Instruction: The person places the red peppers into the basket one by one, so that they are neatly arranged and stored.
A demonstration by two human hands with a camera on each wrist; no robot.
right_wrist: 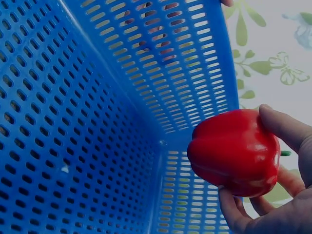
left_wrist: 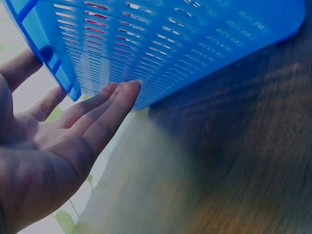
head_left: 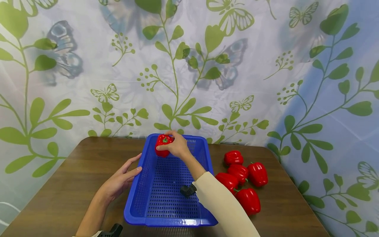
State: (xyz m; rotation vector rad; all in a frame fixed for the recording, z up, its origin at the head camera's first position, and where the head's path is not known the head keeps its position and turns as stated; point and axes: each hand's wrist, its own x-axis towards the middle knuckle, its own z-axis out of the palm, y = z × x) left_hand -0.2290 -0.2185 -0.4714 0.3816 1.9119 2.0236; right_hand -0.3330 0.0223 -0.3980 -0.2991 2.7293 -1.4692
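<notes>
The red bell pepper [head_left: 164, 144] is clamped between the thumb and fingers of the right hand [head_left: 178, 144], inside the far left corner of the blue basket [head_left: 168, 222]; whether the wall is touched by it cannot be told. The perforated floor is seen below and nearer than those fingers. The left hand's [head_left: 122, 181] fingers are spread and fairly straight, laid against the basket's left side. To the right of both sets of fingers, five more red peppers [head_left: 248, 200] are grouped on the worktop [head_left: 65, 187]. The glossy skin could be lost from the right fingers if gripped too lightly; the basket, apparently steadied only by touch, could be shifted if bumped; the nearest peppers could be nudged by the right sleeve [head_left: 226, 205].
</notes>
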